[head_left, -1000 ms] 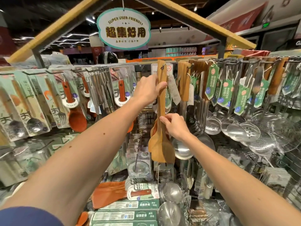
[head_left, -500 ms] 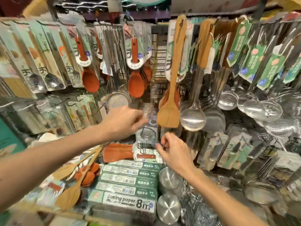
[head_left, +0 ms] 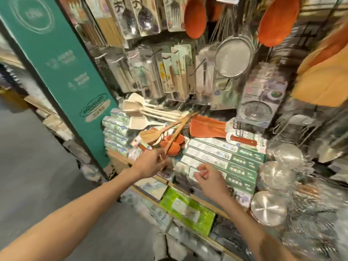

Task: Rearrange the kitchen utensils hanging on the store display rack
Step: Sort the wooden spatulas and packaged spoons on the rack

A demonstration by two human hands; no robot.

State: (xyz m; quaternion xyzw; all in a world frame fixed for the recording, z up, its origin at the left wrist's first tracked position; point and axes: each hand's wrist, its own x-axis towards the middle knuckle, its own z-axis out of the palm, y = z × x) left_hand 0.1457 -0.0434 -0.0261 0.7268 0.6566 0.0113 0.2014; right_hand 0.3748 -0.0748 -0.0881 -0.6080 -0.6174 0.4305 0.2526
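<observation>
I see both hands low over the shelf, bare forearms reaching in. Left hand (head_left: 150, 162): fingers pinched narrow on the near end of one brown wooden spatula (head_left: 176, 135), which slants up and away from the fingertips toward the rack; a second brown wooden spatula (head_left: 152, 134) lies just beyond the fingers, crossing it. Right hand (head_left: 209, 176): fingers curled in loosely, holding nothing I can make out, hovering over green boxes (head_left: 224, 157) stacked flat; I count four or five, blur prevents certainty. Beyond the left fingertips, three pale spatulas (head_left: 135, 110) lie in a heap. Beyond the right fingers, one orange spatula (head_left: 207, 127) lies flat. Higher up, two orange spoon bowls (head_left: 194, 16) and one round wire strainer (head_left: 233, 55) hang on the rack (head_left: 312, 40)
</observation>
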